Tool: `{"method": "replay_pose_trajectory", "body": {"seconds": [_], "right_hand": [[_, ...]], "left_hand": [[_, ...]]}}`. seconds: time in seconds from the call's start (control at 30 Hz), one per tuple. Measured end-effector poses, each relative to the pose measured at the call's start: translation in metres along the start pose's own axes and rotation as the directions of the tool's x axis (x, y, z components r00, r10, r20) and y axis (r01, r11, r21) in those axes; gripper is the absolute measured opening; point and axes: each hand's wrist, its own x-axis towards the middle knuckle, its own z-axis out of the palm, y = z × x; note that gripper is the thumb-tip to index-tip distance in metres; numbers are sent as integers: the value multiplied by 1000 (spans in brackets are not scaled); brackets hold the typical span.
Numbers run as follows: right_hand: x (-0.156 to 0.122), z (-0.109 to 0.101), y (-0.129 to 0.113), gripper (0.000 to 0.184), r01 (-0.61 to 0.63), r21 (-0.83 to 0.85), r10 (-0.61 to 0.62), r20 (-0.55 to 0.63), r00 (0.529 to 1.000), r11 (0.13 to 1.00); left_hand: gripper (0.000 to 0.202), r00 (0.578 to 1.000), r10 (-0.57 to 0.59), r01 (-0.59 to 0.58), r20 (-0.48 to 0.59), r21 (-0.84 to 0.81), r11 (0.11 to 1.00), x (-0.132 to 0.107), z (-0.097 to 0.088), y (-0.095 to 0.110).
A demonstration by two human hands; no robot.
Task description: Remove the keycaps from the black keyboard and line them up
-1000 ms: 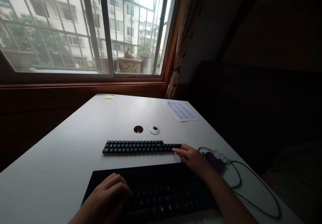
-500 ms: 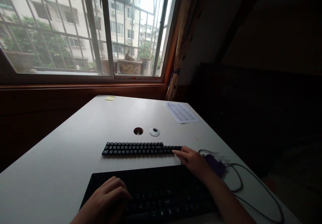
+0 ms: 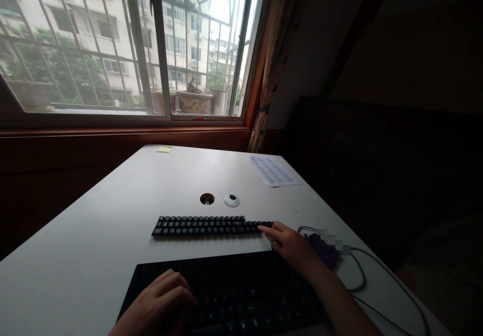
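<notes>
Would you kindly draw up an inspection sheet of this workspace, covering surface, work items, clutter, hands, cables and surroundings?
Surface: white tabletop with a round hole; a white ring lies beside it.
Work items: black keyboard, its far part too dark to read; rows of black keycaps beyond it.
Clutter: printed paper, yellow note, and a purple item, partly pixelated.
Hands: left hand over the keyboard's left part, fingertips hidden; right hand has a finger extended to the keycaps near their right end.
Cables: dark cable looping at the right; its connections cannot be told.
Surroundings: barred window, patterned curtain; right side very dark.
</notes>
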Motion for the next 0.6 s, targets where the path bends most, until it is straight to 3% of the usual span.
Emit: {"method": "replay_pose_trajectory", "body": {"seconds": [0.33,0.6], "right_hand": [[1,0,1,48,-21,16,21,31,999,1000],[1,-4,-1,60,-35,-10,35,75,997,999]], "left_hand": [[18,998,44,-42,-35,43,998,8,-4,7],[19,996,76,-74,-36,59,996,2,3,-6]]}}
